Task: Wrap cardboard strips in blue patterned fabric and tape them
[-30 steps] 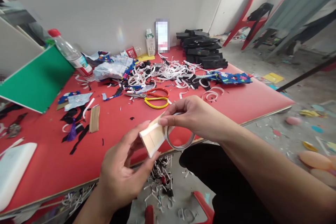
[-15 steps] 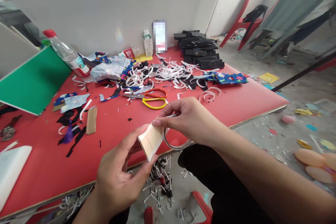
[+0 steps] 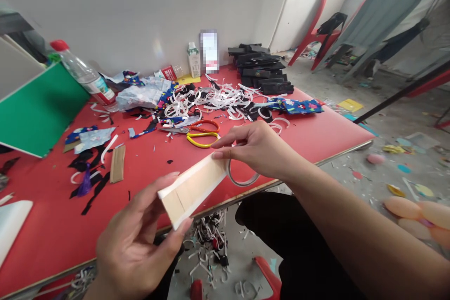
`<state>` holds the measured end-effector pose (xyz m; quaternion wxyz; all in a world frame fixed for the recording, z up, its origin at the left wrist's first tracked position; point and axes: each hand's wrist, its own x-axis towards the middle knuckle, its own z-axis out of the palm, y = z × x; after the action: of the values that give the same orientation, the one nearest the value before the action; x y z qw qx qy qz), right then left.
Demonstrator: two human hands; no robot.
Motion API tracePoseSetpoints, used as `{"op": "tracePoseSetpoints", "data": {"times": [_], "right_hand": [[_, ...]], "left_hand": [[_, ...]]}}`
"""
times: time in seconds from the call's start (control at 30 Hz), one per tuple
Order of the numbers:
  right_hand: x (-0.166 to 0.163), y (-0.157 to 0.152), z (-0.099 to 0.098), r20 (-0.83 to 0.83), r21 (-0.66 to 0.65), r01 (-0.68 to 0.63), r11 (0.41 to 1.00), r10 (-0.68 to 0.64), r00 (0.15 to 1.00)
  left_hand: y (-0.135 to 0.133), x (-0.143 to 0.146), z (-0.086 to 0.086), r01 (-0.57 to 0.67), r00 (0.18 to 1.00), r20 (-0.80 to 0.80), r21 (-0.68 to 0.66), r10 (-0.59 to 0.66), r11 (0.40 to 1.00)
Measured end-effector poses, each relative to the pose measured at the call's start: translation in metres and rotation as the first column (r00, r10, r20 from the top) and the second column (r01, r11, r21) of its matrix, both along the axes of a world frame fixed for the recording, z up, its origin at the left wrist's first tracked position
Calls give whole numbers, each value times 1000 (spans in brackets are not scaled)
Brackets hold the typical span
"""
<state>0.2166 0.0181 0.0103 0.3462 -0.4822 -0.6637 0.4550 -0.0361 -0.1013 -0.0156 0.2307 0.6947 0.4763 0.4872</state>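
Observation:
My left hand (image 3: 135, 248) pinches the near end of a beige cardboard strip (image 3: 191, 188) between thumb and fingers, just over the front edge of the red table (image 3: 52, 225). My right hand (image 3: 256, 150) grips a thin roll of tape (image 3: 242, 179), its fingers closed at the strip's far end. A white band of tape lies along the top of the strip between my two hands. Orange and yellow scissors (image 3: 200, 132) lie on the table just beyond my right hand.
Curled white paper strips (image 3: 218, 98), black scraps and blue patterned fabric (image 3: 298, 105) litter the table. A stack of black pieces (image 3: 262, 68) sits at the back. A green board (image 3: 38, 115), a plastic bottle (image 3: 84, 75) and a small carton (image 3: 193, 58) stand nearby. Chairs are at the right.
My hands have moved apart: the left hand drew the strip's end toward me and to the left, and more tape now lies along the strip. The view shifted slightly.

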Motion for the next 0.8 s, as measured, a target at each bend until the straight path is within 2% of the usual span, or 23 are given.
{"op": "tracePoseSetpoints", "data": {"times": [0.3, 0.53, 0.8], "right_hand": [[5, 3, 1, -2, 50, 35, 998, -35, 999], [8, 5, -1, -52, 107, 6, 994, 0, 999], [7, 4, -1, -96, 111, 22, 994, -12, 995]], "left_hand": [[-7, 0, 9, -80, 997, 20, 26, 80, 996], [3, 3, 9, -66, 992, 106, 0, 66, 998], [-2, 11, 12, -117, 962, 235, -104, 139, 988]]}}
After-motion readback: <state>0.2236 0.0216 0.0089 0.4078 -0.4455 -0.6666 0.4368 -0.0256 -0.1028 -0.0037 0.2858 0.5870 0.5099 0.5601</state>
